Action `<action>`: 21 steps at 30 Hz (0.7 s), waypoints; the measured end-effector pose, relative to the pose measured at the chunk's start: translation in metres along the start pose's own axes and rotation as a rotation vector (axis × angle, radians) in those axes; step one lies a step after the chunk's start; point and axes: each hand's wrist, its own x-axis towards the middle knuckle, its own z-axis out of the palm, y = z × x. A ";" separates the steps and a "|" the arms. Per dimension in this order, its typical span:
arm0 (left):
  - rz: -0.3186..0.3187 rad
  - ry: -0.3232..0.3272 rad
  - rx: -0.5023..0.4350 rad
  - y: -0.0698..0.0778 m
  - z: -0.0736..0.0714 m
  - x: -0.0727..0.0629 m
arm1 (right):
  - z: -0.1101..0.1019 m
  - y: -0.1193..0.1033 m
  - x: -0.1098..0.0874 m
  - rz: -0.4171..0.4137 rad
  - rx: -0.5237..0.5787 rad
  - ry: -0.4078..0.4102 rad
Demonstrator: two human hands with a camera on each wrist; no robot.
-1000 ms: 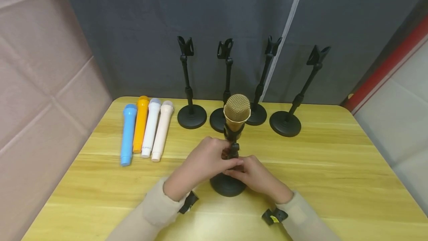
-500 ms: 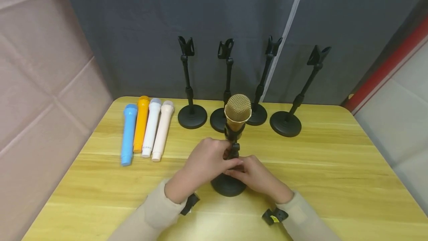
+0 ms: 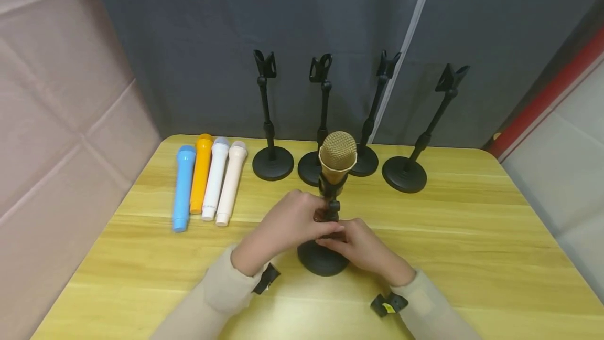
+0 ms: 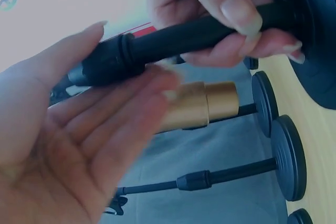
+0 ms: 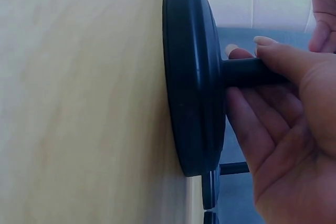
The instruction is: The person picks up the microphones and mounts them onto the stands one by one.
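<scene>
A gold microphone sits in the clip of a black desk microphone stand in front of the person. My left hand is at the upper part of the pole, below the clip. In the left wrist view its thumb and fingers lie on either side of the thick black collar, pinching it. Lower down, my right hand grips the thin pole just above the round base, thumb on one side and fingers on the other. The microphone's gold handle shows behind the left fingers.
Several more black microphone stands with vacant clips line the table's back edge. At the left lie a blue microphone, an orange microphone, a white microphone and a pale pink microphone. A grey curtain hangs behind.
Both hands keep their places on the stand, with barely any movement. The whole head view has shifted very slightly.
</scene>
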 end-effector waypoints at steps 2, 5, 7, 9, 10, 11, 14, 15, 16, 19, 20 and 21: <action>-0.025 -0.056 0.009 -0.002 -0.002 0.001 | 0.000 -0.001 0.001 0.005 -0.006 -0.002; -0.047 -0.133 0.028 -0.006 -0.004 0.001 | 0.000 -0.004 0.002 0.021 -0.034 -0.006; -0.067 -0.167 0.043 -0.007 -0.005 0.001 | -0.001 -0.007 0.003 0.044 -0.096 0.003; -0.089 -0.207 0.072 -0.009 -0.005 0.001 | -0.003 -0.010 0.002 0.071 -0.186 0.023; -0.105 -0.231 0.086 -0.011 -0.004 0.001 | -0.004 -0.010 0.001 0.087 -0.230 0.032; -0.119 -0.252 0.107 -0.012 -0.003 0.001 | -0.004 -0.011 0.001 0.102 -0.267 0.036; -0.155 -0.319 0.151 -0.017 0.001 0.001 | -0.006 -0.012 -0.001 0.132 -0.336 0.021; -0.160 -0.337 0.158 -0.018 0.003 0.000 | -0.006 -0.012 -0.001 0.141 -0.346 0.010; -0.165 -0.352 0.165 -0.019 0.005 0.000 | -0.006 -0.012 -0.002 0.146 -0.351 -0.004; -0.175 -0.383 0.191 -0.020 0.010 0.000 | -0.006 -0.013 -0.004 0.153 -0.382 -0.037; -0.177 -0.390 0.208 -0.019 0.012 0.000 | -0.006 -0.013 -0.005 0.153 -0.391 -0.044; -0.181 -0.398 0.225 -0.019 0.013 0.000 | -0.006 -0.014 -0.005 0.149 -0.403 -0.051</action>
